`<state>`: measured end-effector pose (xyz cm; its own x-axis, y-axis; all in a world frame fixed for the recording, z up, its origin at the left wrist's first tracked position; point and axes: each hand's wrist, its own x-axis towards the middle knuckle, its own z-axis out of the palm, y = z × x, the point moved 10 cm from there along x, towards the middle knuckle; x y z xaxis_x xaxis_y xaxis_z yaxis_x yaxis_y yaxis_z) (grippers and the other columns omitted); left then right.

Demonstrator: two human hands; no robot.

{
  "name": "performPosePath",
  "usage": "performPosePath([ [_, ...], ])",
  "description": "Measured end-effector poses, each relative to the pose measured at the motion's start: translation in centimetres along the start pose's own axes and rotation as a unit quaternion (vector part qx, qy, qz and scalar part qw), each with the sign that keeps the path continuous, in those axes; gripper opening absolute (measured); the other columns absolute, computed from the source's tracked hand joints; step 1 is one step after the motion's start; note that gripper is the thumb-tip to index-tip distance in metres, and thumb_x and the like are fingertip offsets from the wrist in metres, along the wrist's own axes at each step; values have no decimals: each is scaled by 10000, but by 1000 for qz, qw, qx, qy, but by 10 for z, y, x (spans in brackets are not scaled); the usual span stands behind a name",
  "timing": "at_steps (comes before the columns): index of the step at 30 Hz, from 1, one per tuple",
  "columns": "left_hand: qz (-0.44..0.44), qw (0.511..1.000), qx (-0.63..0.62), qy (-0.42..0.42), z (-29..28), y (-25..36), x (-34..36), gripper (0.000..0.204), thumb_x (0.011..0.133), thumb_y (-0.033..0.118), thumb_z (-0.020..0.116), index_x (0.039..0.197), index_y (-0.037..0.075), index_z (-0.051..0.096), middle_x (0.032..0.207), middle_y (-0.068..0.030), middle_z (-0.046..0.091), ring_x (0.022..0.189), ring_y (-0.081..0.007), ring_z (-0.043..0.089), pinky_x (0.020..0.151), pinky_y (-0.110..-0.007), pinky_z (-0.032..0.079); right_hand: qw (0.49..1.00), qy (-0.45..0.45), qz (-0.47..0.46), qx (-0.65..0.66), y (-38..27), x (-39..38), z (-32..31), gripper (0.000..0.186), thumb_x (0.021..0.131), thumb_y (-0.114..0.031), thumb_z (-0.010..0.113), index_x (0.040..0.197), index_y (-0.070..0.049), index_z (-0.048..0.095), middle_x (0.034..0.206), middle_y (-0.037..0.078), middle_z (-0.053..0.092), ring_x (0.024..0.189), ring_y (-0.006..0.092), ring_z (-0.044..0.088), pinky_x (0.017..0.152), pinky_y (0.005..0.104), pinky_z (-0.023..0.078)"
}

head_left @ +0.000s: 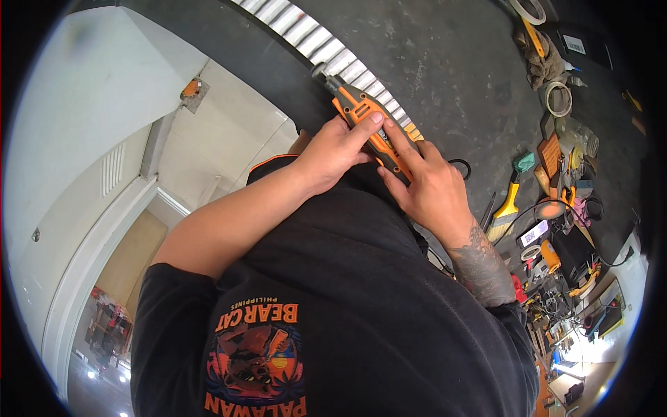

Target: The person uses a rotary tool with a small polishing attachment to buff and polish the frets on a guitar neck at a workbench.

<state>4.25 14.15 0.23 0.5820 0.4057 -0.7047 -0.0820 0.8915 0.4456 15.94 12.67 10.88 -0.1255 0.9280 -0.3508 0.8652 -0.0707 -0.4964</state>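
Observation:
An orange and dark grey rotary tool [363,105] lies diagonally in my two hands, its dark round tip at the upper left, over a curved strip of pale grey segments [299,31] along the dark table's edge. My left hand [333,156] is closed on the tool's side, thumb laid across its body. My right hand [434,187] holds the lower end, fingers along the body and thumb beneath. A few yellowish segments at the strip's lower end are partly hidden behind my fingers.
Along the dark table's right [458,69] lie tape rolls [558,97], a yellow-handled brush [507,208], cables, a phone [533,233], a brown rag [545,66] and several tools. At the left are a pale wall [69,104] and tiled floor [215,125].

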Motion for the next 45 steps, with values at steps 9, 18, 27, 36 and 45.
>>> performPosePath([
  [9, 0, 1000, 22, 13, 1, 4, 4, 506, 1103, 500, 567, 1387, 83, 577, 1329, -89, 650, 1268, -205, 618, 1062, -440, 513, 1000, -2, 12, -3, 3, 2, -2, 762, 887, -314, 825, 1586, -312, 521, 1142, 220, 699, 839, 345, 766, 679, 424, 626],
  [18, 2, 999, 36, 3, 4, 7, 7, 501, 1094, 527, 574, 1372, 111, 597, 1317, -69, 648, 1254, -187, 607, 1041, -443, 506, 1000, 10, 11, 0, 6, 3, -7, 764, 887, -312, 825, 1588, -309, 520, 1025, 179, 686, 781, 331, 754, 653, 419, 612],
  [27, 5, 999, 32, -1, 14, 18, 10, 477, 1124, 467, 537, 1377, 65, 575, 1317, -101, 649, 1255, -208, 631, 1077, -430, 519, 1000, 27, 7, 13, 11, 4, -11, 776, 883, -297, 827, 1593, -310, 516, 920, 135, 636, 719, 312, 718, 634, 422, 593],
  [36, 7, 999, 39, -12, 18, 20, 19, 452, 1132, 454, 527, 1346, 61, 586, 1311, -108, 652, 1245, -208, 643, 1065, -425, 533, 999, 28, 16, 20, 19, 6, -13, 798, 884, -294, 824, 1609, -312, 491, 931, 141, 641, 733, 323, 722, 645, 432, 598],
  [45, 7, 999, 40, -14, 23, 25, 25, 449, 1127, 453, 540, 1346, 64, 587, 1309, -103, 653, 1243, -208, 645, 1064, -429, 532, 999, 33, 23, 28, 27, 9, -16, 802, 885, -304, 824, 1611, -329, 486, 942, 141, 652, 729, 327, 723, 639, 438, 598],
])
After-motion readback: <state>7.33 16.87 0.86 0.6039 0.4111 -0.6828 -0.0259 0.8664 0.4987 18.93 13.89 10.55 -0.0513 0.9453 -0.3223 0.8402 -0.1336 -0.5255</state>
